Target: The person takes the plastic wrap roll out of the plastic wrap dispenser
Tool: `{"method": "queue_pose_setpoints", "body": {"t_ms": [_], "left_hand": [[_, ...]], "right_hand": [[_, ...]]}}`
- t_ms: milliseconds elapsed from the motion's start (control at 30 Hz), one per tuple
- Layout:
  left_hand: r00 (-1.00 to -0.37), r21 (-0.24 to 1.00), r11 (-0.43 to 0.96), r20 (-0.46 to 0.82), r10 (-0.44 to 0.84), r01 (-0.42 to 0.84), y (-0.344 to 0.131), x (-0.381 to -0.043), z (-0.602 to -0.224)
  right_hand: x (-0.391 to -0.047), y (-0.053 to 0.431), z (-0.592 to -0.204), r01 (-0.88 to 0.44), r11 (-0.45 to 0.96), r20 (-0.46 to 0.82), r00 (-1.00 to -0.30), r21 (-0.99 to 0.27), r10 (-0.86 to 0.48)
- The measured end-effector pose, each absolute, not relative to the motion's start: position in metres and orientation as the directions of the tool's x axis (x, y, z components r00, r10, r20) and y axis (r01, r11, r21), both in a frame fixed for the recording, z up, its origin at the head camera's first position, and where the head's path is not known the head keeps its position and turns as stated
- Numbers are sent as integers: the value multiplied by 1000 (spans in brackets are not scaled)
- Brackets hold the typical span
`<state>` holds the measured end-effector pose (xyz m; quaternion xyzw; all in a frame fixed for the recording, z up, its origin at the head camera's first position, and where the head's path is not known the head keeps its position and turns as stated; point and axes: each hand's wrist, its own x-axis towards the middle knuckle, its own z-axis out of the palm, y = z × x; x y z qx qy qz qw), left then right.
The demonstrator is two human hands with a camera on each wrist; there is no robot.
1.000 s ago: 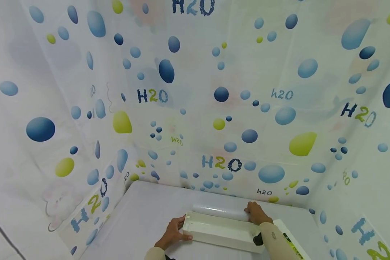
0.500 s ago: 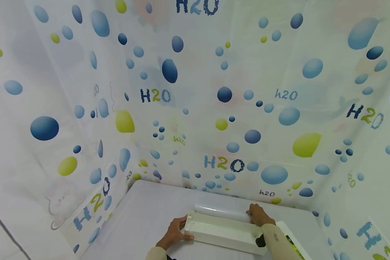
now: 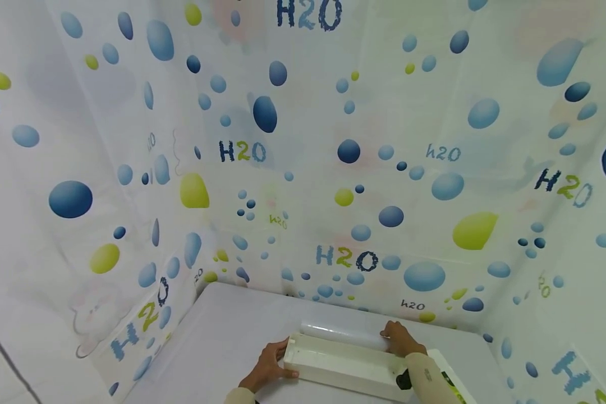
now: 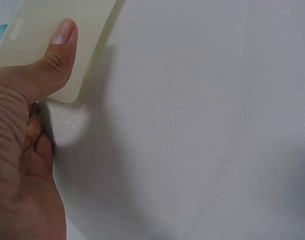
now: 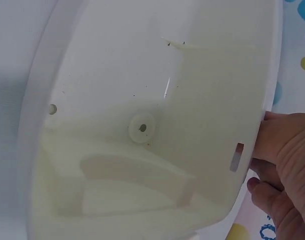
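A long cream plastic box, its open side up, lies on the white table. My left hand grips its left end, the thumb pressed along the outer wall and the other fingers round the end. Just behind the box lies a shiny roll of clear plastic film. At the roll's right end is my right hand, its fingers curled; the box wall hides the fingertips in the right wrist view. That view looks into the box, which shows a round boss with a hole and a small slot.
A white panel with a green label lies at the right, partly under my right sleeve. The white table meets a curtain printed with blue and green drops at the back and sides. A dark cable hangs at the far left.
The view shifts slightly. Both hands, the box and the roll keep nearly the same places relative to one another.
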<state>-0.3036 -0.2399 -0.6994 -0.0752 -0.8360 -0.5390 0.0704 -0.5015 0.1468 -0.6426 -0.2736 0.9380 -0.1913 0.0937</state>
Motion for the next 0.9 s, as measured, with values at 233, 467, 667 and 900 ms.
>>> {"method": "queue_pose_setpoints", "body": {"t_ms": [233,467,667,900], "left_hand": [[-987,916,369,158,36,160,-239,-303,-688],[-992,929,351,101,72,120,-241,-304,-679],[-994,939,336,41,104,74,-254,-313,-662],[-997,877,476,-76,10,-62,-267,-333,-616]], "right_hand": [[-510,140,-641,-485,785,-78,-831,-385,-551],[-480,120,-591,-479,776,-54,-837,-411,-545],[-488,107,-567,-488,753,-15,-835,-442,-550],[-505,103,-529,-533,739,30,-819,-412,-573]]}}
